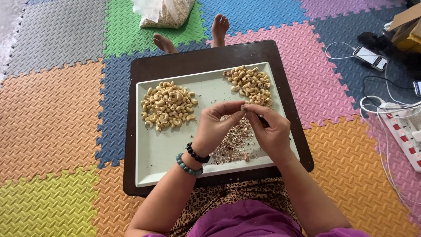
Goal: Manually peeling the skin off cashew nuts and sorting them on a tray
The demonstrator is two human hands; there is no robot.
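Both hands meet above the pale rectangular tray (pixel 149 162): left hand (pixel 215 127) and right hand (pixel 269 129) each keep a narrow fingertip grip on one small pale cashew nut (pixel 242 106) over reddish skin flakes (pixel 232 142).

Left hand (pixel 215 125) and right hand (pixel 268 128) meet, fingertips pinched together

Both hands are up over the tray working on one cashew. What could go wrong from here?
The nut pinched between left hand and right hand could slip into the skin scraps below. Flying skins might land in the peeled pile nearby.
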